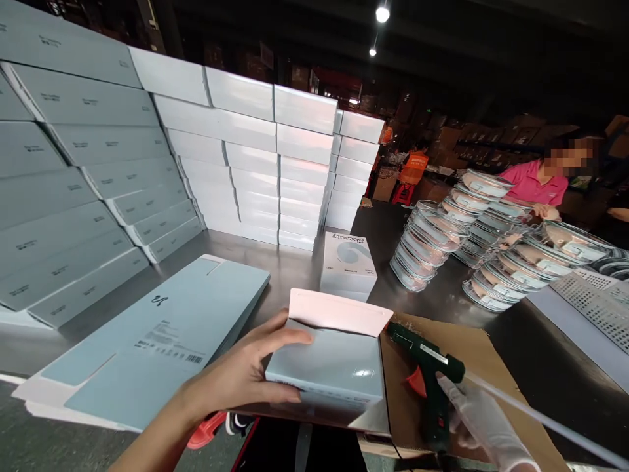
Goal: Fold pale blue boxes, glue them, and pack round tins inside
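My left hand (246,367) is closed on the near left corner of a small pale blue carton (324,367), with the thumb on its front side and the fingers on top. The carton's pink-lined flap (339,311) stands raised at the far edge. On the right, my white-gloved right hand (484,419) is beside a dark green glue gun (427,354) with a red trigger. One finger is stretched out against the back of the gun; the others are not wrapped round its handle. The gun's nozzle points left, close to the flap's right end. A long glue stick (540,419) extends from its rear.
Flat pale blue cartons (181,328) lie on the left. Stacked boxes (250,151) form a wall behind, and a printed white box (348,255) stands ahead. Cardboard (472,341) lies under the gun. Piles of clear round packs (432,242) stand right, with a co-worker (535,183) beyond.
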`<action>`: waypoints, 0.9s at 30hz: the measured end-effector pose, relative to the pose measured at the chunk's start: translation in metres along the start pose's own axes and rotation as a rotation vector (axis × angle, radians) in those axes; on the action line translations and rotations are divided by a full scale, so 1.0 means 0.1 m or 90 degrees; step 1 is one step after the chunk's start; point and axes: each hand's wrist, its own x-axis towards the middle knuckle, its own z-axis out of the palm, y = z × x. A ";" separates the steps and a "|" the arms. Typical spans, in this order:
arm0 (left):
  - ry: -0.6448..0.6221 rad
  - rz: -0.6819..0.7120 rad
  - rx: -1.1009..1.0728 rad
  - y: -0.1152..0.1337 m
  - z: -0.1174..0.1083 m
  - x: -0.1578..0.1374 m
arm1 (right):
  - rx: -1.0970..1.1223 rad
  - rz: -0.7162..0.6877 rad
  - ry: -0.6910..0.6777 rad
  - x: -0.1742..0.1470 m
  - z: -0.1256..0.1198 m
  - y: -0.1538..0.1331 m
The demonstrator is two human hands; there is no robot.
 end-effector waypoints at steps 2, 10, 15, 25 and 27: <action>-0.005 0.005 0.016 -0.02 -0.01 0.00 | 0.005 -0.078 0.042 -0.09 0.09 -0.19; 0.164 0.200 -0.069 -0.21 0.25 -0.01 | 0.054 -0.553 -0.246 -0.40 0.87 -0.46; 0.228 0.347 -0.124 -0.24 0.36 0.04 | -0.087 -0.690 -0.216 -0.40 0.91 -0.39; 0.087 0.291 -0.069 -0.02 0.10 0.07 | -0.279 -0.951 -0.191 -0.41 1.00 -0.68; 0.158 0.261 -0.154 -0.08 0.15 0.05 | -0.224 -0.858 -0.144 -0.40 1.04 -0.54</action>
